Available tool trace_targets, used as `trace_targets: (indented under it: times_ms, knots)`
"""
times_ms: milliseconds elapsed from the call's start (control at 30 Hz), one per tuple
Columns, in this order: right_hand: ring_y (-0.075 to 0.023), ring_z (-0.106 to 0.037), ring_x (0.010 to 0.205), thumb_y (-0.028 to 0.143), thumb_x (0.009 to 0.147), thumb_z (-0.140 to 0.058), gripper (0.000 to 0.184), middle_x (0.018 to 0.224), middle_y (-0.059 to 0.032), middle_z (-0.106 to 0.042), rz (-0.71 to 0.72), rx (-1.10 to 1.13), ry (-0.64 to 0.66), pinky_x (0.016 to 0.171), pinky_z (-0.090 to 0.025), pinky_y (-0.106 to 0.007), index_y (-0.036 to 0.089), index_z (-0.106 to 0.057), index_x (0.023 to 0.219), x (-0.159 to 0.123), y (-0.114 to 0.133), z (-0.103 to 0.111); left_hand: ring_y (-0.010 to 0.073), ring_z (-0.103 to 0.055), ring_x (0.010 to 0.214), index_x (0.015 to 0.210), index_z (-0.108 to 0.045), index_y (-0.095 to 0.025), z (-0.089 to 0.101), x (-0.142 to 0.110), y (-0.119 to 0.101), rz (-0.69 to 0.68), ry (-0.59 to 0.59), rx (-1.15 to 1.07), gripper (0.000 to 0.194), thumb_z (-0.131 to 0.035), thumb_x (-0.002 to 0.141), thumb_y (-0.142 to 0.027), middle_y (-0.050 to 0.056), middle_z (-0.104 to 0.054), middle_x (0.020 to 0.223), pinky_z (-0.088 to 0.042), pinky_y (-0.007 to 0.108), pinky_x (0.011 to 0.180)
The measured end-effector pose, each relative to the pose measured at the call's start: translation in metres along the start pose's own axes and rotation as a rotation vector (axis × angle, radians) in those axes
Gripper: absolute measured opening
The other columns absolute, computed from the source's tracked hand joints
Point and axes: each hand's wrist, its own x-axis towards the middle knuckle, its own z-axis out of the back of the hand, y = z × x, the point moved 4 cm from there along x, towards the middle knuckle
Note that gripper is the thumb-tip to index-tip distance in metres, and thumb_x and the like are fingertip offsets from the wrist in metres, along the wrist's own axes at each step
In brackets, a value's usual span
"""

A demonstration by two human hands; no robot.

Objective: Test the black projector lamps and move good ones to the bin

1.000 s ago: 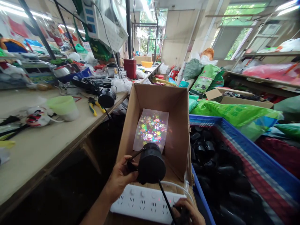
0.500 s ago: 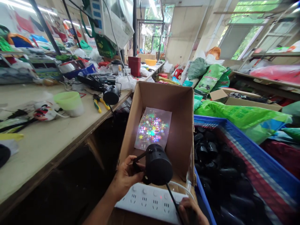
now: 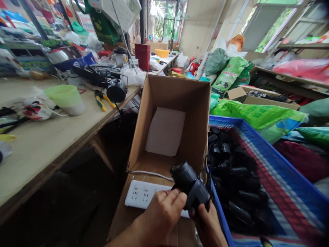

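Note:
A black cylindrical projector lamp (image 3: 183,173) is in both my hands, over the near end of the cardboard box. My left hand (image 3: 167,207) has its fingers closed on the lamp's near left side. My right hand (image 3: 208,219) is wrapped around a dark, blocky part (image 3: 198,195) against the lamp; whether it is a bracket or a plug, I cannot tell. Beneath my hands lies a white power strip (image 3: 140,193), partly covered by them. A blank white paper sheet (image 3: 166,132) lies inside the open cardboard box (image 3: 196,130).
To the right, a blue crate (image 3: 257,140) holds several black lamps. The workbench (image 3: 84,133) on the left carries yellow-green pliers (image 3: 104,100), another black lamp (image 3: 116,90) and a pale green cup (image 3: 65,99). Green bags (image 3: 257,113) lie behind the crate.
The coloured light spots on the paper are gone. The lamp has turned and moved right and down. My right hand has gone from its cord to the lamp; my left hand has shifted right.

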Motion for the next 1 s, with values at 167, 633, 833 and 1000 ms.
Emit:
trace_targets:
  times_ms: [167,633,833,1000]
  knots:
    - [-0.0277,-0.063,0.086,0.052,0.080,-0.051,0.033,0.091,-0.0090,-0.066,-0.049,0.092,-0.027,0.071,-0.054,-0.039,0.026,-0.060,0.099,-0.002,-0.003,0.007,0.0275,-0.064,0.080,0.107,-0.052,-0.016,-0.004,-0.005,-0.014,-0.122,-0.192,0.060,0.028,-0.046,0.080,-0.016,0.018,-0.063,0.102,-0.052,0.040,0.070]
    - [-0.0358,-0.055,0.109,0.051,0.055,-0.077,0.072,0.103,-0.0113,-0.067,-0.210,0.482,0.174,0.091,-0.043,-0.051,0.024,-0.053,0.118,-0.012,-0.012,0.027,0.0273,-0.050,0.119,0.120,-0.046,-0.016,0.036,0.001,-0.014,-0.204,-0.120,-0.214,0.043,-0.049,0.079,-0.003,0.018,-0.059,0.122,-0.042,0.039,0.098]
    - [-0.0356,-0.053,0.111,0.055,0.054,-0.076,0.082,0.115,-0.0126,-0.061,-0.087,0.179,0.249,0.097,-0.037,-0.050,0.022,-0.049,0.124,-0.004,0.001,0.037,0.0311,-0.037,0.128,0.138,-0.027,-0.019,0.044,0.010,0.003,-0.073,-0.035,-0.517,0.083,-0.069,0.066,-0.015,0.018,-0.040,0.140,-0.034,0.047,0.103]
    - [-0.0351,-0.056,0.104,0.050,0.055,-0.075,0.082,0.114,-0.0141,-0.060,-0.046,0.048,0.333,0.092,-0.042,-0.046,0.017,-0.048,0.125,0.003,0.023,0.039,0.0328,-0.037,0.129,0.141,-0.025,-0.019,0.039,0.016,0.012,-0.092,0.140,-0.668,0.099,-0.076,0.057,-0.016,0.018,-0.039,0.140,-0.032,0.047,0.104]
